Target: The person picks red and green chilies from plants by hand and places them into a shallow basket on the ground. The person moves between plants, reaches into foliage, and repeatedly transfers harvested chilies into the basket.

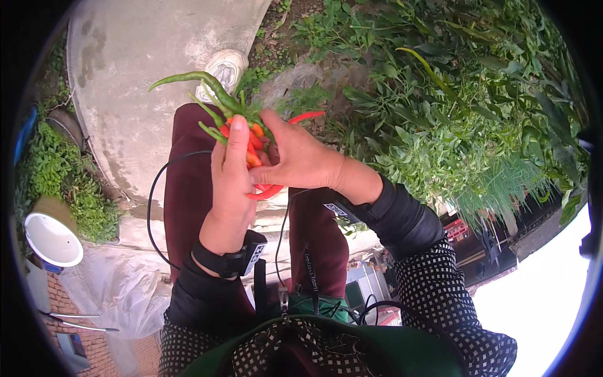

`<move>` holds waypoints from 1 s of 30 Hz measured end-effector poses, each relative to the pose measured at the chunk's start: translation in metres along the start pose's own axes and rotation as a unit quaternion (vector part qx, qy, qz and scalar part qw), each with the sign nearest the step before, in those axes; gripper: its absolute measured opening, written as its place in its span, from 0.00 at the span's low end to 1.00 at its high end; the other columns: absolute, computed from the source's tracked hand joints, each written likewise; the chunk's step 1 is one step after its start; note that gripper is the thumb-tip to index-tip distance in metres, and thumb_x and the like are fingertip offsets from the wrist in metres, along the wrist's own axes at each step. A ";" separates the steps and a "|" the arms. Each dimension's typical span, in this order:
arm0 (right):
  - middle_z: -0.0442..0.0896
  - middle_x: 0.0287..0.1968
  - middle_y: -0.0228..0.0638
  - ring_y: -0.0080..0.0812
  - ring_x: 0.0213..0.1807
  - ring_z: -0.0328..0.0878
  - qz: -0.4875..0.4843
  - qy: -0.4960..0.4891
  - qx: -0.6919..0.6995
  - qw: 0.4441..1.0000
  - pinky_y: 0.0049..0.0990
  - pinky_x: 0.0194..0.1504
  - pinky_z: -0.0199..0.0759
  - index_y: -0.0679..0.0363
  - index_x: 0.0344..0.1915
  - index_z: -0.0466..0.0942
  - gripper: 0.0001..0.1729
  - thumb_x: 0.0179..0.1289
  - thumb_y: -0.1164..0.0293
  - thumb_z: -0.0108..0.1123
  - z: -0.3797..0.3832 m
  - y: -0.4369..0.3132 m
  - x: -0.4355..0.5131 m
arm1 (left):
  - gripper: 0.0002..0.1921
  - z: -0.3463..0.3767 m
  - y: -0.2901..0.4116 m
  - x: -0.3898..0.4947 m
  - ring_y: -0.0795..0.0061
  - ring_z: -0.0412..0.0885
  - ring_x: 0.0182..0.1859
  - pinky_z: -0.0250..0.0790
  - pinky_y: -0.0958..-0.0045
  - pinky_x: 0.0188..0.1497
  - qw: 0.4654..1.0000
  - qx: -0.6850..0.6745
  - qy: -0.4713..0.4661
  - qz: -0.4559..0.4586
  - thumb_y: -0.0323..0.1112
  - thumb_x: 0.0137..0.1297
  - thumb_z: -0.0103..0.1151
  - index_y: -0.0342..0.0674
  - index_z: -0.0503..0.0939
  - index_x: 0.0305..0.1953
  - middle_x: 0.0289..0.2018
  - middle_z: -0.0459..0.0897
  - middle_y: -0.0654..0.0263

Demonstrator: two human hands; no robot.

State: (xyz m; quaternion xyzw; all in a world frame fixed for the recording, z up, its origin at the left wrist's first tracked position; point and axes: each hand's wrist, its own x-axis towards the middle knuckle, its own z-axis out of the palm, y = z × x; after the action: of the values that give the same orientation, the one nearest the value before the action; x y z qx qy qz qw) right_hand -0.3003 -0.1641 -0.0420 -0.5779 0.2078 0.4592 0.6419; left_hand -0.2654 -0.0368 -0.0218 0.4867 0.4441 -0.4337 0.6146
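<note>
My left hand and my right hand meet around a bunch of chili peppers above my lap. Red chili peppers with green stems show between the fingers, some tinged orange. A long green chili pepper sticks out past my left thumb, its curved tip pointing left. From behind my right hand pokes the tip of one red chili pepper. Another curved red chili pepper hangs below the palms. Fingers hide much of the bunch, and which hand bears most of it is unclear.
Pepper plants grow densely on the right, with a yellow-green chili pepper among them. A concrete path runs ahead on the left. A white-lined bucket stands at far left near plastic sheeting. A black cable loops beside my leg.
</note>
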 end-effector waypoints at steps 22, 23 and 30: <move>0.73 0.19 0.30 0.25 0.19 0.70 -0.145 0.416 0.098 0.893 0.25 0.20 0.64 0.61 0.24 0.68 0.05 0.46 0.79 0.56 -0.140 -0.215 0.121 | 0.23 0.018 0.060 0.021 0.65 0.61 0.63 0.55 0.64 0.61 0.931 0.138 -0.036 0.335 0.32 0.63 0.52 0.36 0.61 0.59 0.62 0.60 0.57; 0.75 0.23 0.33 0.26 0.20 0.72 -0.237 0.396 0.227 0.857 0.25 0.20 0.66 0.62 0.29 0.68 0.07 0.48 0.79 0.57 -0.158 -0.234 0.131 | 0.22 0.018 0.059 0.021 0.65 0.61 0.63 0.54 0.64 0.62 0.935 0.143 -0.056 0.321 0.29 0.64 0.51 0.37 0.61 0.59 0.62 0.60 0.58; 0.62 0.61 0.53 0.40 0.63 0.61 -0.341 0.449 0.060 0.824 0.32 0.63 0.55 0.74 0.64 0.47 0.44 0.56 0.69 0.62 -0.224 -0.250 0.146 | 0.19 0.020 0.049 0.024 0.69 0.68 0.58 0.60 0.70 0.58 0.945 0.125 -0.092 0.288 0.25 0.61 0.53 0.37 0.65 0.53 0.56 0.67 0.59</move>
State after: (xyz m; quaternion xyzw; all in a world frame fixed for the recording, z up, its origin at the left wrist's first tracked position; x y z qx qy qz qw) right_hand 0.0382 -0.2993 -0.0751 -0.7148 0.2894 -0.1127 0.6266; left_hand -0.2103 -0.0520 -0.0319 0.6248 0.1687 -0.3327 0.6859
